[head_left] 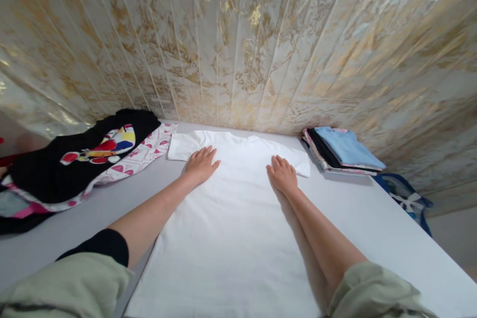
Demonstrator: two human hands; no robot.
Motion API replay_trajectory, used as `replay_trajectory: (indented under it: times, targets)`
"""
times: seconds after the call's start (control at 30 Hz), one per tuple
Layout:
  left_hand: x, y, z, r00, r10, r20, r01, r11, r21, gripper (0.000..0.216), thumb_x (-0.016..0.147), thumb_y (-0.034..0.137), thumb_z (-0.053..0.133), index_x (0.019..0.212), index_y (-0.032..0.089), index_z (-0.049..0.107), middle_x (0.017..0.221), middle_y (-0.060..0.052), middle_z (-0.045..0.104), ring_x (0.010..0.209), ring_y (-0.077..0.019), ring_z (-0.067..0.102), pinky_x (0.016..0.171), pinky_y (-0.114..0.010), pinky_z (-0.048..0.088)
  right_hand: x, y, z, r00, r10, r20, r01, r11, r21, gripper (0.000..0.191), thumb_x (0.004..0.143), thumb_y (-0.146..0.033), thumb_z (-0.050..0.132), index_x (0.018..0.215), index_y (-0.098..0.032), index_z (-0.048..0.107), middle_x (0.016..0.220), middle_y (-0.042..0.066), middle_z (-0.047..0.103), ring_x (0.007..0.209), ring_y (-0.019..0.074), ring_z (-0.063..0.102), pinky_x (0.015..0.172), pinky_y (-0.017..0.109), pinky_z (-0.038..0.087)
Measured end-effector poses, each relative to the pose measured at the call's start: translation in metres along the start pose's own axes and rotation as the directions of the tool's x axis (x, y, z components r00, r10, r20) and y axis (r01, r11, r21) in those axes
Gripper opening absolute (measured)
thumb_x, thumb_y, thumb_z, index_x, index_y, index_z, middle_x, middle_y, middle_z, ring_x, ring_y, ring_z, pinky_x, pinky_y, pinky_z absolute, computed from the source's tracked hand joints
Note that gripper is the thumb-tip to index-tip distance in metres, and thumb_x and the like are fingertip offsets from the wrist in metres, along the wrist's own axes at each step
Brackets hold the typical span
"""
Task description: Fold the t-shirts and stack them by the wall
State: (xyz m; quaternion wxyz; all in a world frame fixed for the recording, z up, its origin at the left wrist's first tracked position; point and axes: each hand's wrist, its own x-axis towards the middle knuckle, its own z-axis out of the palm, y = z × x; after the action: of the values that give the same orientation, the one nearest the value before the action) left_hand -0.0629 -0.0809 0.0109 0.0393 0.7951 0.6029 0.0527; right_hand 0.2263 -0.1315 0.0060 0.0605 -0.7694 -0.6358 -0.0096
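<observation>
Two hands press flat on a white T-shirt [231, 218] spread on the table [372, 213]: the left hand [200, 164] near its left sleeve, the right hand [283, 175] near its right sleeve, fingers straight, slightly spread, gripping nothing. Left of the shirt lies a black garment [74, 159]; right of it, a folded stack [341, 151]

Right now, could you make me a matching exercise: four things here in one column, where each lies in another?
1 white T-shirt
2 black printed garment
3 folded stack
4 blue bag

A past the right edge of the table
B flat under the left hand and right hand
C heaped at the left
D right, by the wall

Pairs: 1-B, 2-C, 3-D, 4-A
</observation>
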Motion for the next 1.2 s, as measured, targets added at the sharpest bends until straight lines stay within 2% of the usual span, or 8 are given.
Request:
replay_trajectory:
  times: [0.13,0.2,0.3,0.4,0.5,0.7,0.93,1.2]
  targets:
    - [0.022,0.014,-0.006,0.997,-0.071,0.013,0.070,0.997,0.029,0.059,0.096,0.043,0.033,0.147,0.013,0.035,0.158,-0.012,0.028,0.145,-0.0264,0.024,0.118,-0.046,0.015,0.024,-0.012,-0.003,0.998,0.065,-0.024,-0.066,0.997,-0.027,0.055,0.098,-0.038,0.030,0.146,-0.013,0.038,0.155,0.011,0.034,0.143,0.0276,0.024,0.115,0.048,0.018]
    - [0.036,0.032,-0.006,0.999,0.013,-0.029,-0.013,1.000,0.010,0.055,0.095,0.036,0.035,0.145,0.014,0.039,0.157,-0.012,0.030,0.145,-0.0257,0.025,0.118,-0.045,0.013,0.035,-0.036,-0.002,0.999,-0.037,-0.025,0.036,0.999,-0.010,0.053,0.098,-0.035,0.031,0.145,-0.012,0.039,0.155,0.012,0.033,0.143,0.0256,0.024,0.116,0.044,0.018]
    - [0.059,0.055,0.000,0.979,0.195,-0.051,-0.197,0.979,-0.051,0.051,0.096,0.028,0.030,0.145,0.022,0.039,0.158,-0.003,0.030,0.145,-0.0203,0.025,0.119,-0.041,0.015,0.051,-0.075,0.004,0.972,-0.236,0.007,0.235,0.969,0.071,0.052,0.099,-0.033,0.029,0.147,-0.017,0.036,0.156,0.007,0.032,0.143,0.0197,0.026,0.115,0.037,0.022]
    - [0.080,0.055,0.009,0.981,0.192,-0.019,-0.193,0.978,-0.078,0.051,0.097,0.033,0.028,0.147,0.026,0.037,0.158,-0.001,0.030,0.145,-0.0212,0.024,0.118,-0.044,0.018,0.069,-0.094,0.010,0.968,-0.250,0.027,0.246,0.964,0.098,0.053,0.099,-0.035,0.026,0.149,-0.018,0.031,0.158,0.006,0.028,0.144,0.0195,0.023,0.116,0.040,0.019]
    - [0.099,0.032,0.011,0.992,0.123,-0.020,-0.125,0.989,-0.076,0.054,0.097,0.041,0.027,0.149,0.027,0.034,0.159,-0.002,0.025,0.146,-0.0235,0.021,0.117,-0.048,0.015,0.089,-0.084,0.013,0.981,-0.187,0.048,0.184,0.980,0.070,0.057,0.100,-0.041,0.023,0.151,-0.017,0.026,0.159,0.008,0.023,0.146,0.0203,0.017,0.116,0.043,0.015]
    - [0.117,-0.014,0.008,0.999,0.034,-0.032,-0.036,0.998,-0.043,0.058,0.097,0.048,0.024,0.150,0.025,0.031,0.160,-0.002,0.024,0.147,-0.0225,0.020,0.117,-0.043,0.015,0.110,-0.031,0.012,0.997,-0.064,0.037,0.063,0.997,0.038,0.061,0.099,-0.045,0.023,0.151,-0.013,0.028,0.158,0.010,0.025,0.145,0.0210,0.021,0.116,0.041,0.016]
    - [0.114,-0.013,0.007,0.999,0.036,-0.038,-0.037,0.999,-0.020,0.058,0.097,0.047,0.024,0.149,0.025,0.032,0.160,-0.002,0.024,0.146,-0.0216,0.021,0.117,-0.041,0.016,0.101,-0.012,0.012,0.998,-0.053,-0.024,0.054,0.998,0.023,0.058,0.099,-0.043,0.025,0.148,-0.014,0.032,0.156,0.010,0.032,0.143,0.0210,0.025,0.115,0.040,0.018]
    - [0.113,-0.013,0.005,0.999,0.026,-0.047,-0.026,1.000,0.003,0.056,0.097,0.046,0.024,0.149,0.025,0.033,0.159,-0.002,0.026,0.146,-0.0223,0.023,0.116,-0.041,0.019,0.076,0.009,0.008,0.999,-0.041,-0.006,0.041,0.999,-0.008,0.058,0.099,-0.044,0.025,0.149,-0.015,0.031,0.157,0.009,0.028,0.144,0.0226,0.024,0.115,0.045,0.019]
